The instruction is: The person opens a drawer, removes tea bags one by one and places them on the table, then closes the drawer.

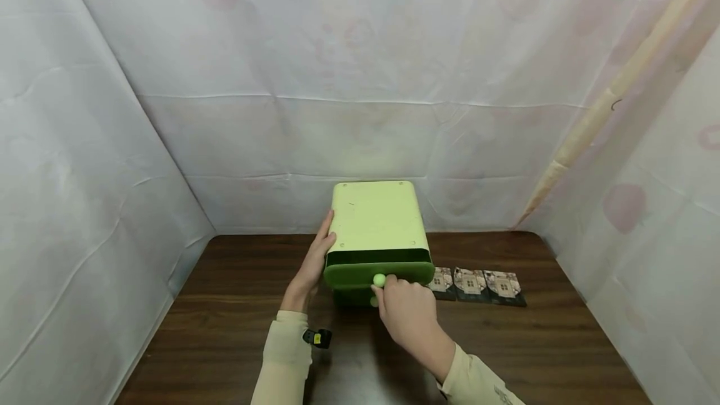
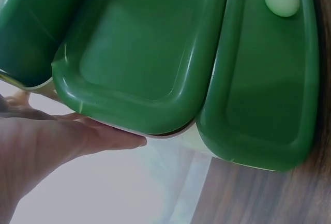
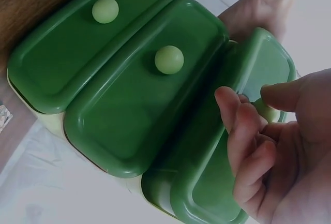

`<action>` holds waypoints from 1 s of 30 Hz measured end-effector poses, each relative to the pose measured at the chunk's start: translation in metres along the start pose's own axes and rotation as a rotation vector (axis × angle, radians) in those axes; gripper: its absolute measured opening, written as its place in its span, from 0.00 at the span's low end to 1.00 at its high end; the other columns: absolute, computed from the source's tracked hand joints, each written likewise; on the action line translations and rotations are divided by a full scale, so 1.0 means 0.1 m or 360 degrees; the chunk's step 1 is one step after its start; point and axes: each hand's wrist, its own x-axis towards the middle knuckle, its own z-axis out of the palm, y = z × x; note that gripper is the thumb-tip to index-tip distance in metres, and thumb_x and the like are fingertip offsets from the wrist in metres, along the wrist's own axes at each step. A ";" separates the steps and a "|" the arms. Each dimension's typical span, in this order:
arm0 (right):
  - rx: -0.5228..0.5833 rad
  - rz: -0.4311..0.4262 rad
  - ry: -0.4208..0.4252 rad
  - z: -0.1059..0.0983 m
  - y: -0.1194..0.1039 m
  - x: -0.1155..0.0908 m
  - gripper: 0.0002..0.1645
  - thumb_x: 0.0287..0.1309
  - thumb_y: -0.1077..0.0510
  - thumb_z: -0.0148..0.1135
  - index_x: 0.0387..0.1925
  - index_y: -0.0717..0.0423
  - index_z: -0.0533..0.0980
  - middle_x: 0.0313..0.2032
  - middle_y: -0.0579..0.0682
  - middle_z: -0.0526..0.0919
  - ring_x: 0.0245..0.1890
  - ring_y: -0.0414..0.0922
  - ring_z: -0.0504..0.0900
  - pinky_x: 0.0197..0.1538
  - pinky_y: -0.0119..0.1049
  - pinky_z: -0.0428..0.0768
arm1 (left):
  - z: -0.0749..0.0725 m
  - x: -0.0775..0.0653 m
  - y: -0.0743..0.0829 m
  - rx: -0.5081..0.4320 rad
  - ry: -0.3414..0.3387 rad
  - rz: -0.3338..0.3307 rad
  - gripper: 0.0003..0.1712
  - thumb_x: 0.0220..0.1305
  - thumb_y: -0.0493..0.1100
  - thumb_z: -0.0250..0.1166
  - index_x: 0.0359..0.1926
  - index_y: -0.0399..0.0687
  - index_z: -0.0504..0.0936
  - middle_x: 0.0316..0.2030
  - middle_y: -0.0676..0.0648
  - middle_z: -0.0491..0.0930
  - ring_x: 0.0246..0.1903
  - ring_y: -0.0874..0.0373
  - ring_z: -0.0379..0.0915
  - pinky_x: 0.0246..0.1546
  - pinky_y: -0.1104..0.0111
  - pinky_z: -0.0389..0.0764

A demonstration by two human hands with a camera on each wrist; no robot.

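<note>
A small drawer cabinet [image 1: 377, 217] with a pale yellow-green top and green drawer fronts stands near the back of the table. Its top drawer [image 1: 351, 275] is pulled partly out, leaving a dark gap under the cabinet's top edge. My right hand [image 1: 413, 311] pinches that drawer's round light-green knob [image 3: 266, 111] between thumb and curled fingers. Pressed against the cabinet's left side is my left hand [image 1: 312, 264], its fingers extended. In the right wrist view, the middle drawer [image 3: 124, 115] and the bottom drawer [image 3: 62, 63] sit closed, each with a round knob.
Several square picture cards [image 1: 469, 283] lie in a row on the dark wooden table [image 1: 225, 330], right of the cabinet. A pale fabric wall [image 1: 349, 136] rises close behind the cabinet, with more fabric on both sides.
</note>
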 end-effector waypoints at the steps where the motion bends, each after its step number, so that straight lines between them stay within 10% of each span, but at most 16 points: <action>1: 0.0002 -0.0001 0.0008 0.00 0.00 0.01 0.28 0.61 0.41 0.54 0.11 0.48 0.61 0.06 0.43 0.54 0.04 0.40 0.53 0.05 0.32 0.54 | 0.01 -0.01 0.03 -0.0002 0.0000 -0.0001 0.29 0.76 0.49 0.36 0.73 0.62 0.38 0.73 0.55 0.32 0.69 0.58 0.25 0.66 0.44 0.34; 19: -0.0021 0.0010 -0.0041 0.08 0.02 0.18 0.29 0.63 0.41 0.53 0.11 0.49 0.62 0.05 0.45 0.55 0.03 0.41 0.54 0.05 0.33 0.55 | 0.06 -0.11 0.00 0.0128 0.0239 0.0050 0.23 0.74 0.51 0.41 0.60 0.47 0.72 0.72 0.47 0.36 0.70 0.50 0.25 0.64 0.39 0.35; 30: -0.0011 0.0050 0.0047 0.17 0.05 0.19 0.27 0.63 0.41 0.52 0.14 0.50 0.64 0.05 0.44 0.55 0.03 0.41 0.52 0.05 0.33 0.53 | 0.13 -0.17 0.18 0.0141 0.0062 0.0194 0.22 0.74 0.45 0.41 0.60 0.35 0.64 0.72 0.38 0.29 0.69 0.43 0.21 0.60 0.34 0.42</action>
